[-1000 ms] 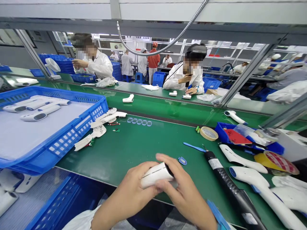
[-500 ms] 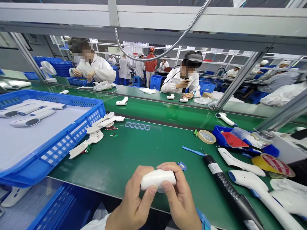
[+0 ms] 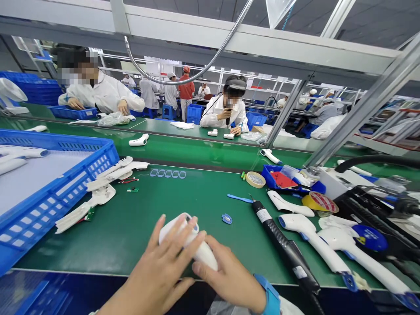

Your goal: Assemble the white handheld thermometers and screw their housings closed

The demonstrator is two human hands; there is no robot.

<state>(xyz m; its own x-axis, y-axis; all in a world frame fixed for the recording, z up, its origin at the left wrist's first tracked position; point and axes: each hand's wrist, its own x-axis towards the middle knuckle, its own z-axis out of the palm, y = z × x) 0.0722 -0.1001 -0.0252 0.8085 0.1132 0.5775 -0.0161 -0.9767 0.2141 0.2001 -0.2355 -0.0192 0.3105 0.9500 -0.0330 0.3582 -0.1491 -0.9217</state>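
A white forehead thermometer (image 3: 207, 256) is held above the green bench, near its front edge. My right hand (image 3: 228, 272) grips its handle end, thumb on the near side. Over its head end lies my left hand (image 3: 162, 258), fingers spread and stretched out across the shell, covering much of it. A small blue oval part (image 3: 226, 218) rests on the bench just beyond my hands. To the right lie a black electric screwdriver (image 3: 278, 243) and a thin blue tool (image 3: 240, 198).
A blue basket (image 3: 82, 168) with white thermometers stands at left, beside opened shell halves (image 3: 105, 194). Several clear lens pieces (image 3: 168, 173) lie farther back. At right are more thermometers (image 3: 302, 223), tape (image 3: 320, 202) and a blue bin (image 3: 267, 173). Two co-workers sit opposite.
The thermometer has turned from lying crosswise between both hands to pointing away, its head visible. My left hand has opened and spread over it. The view has swung right.
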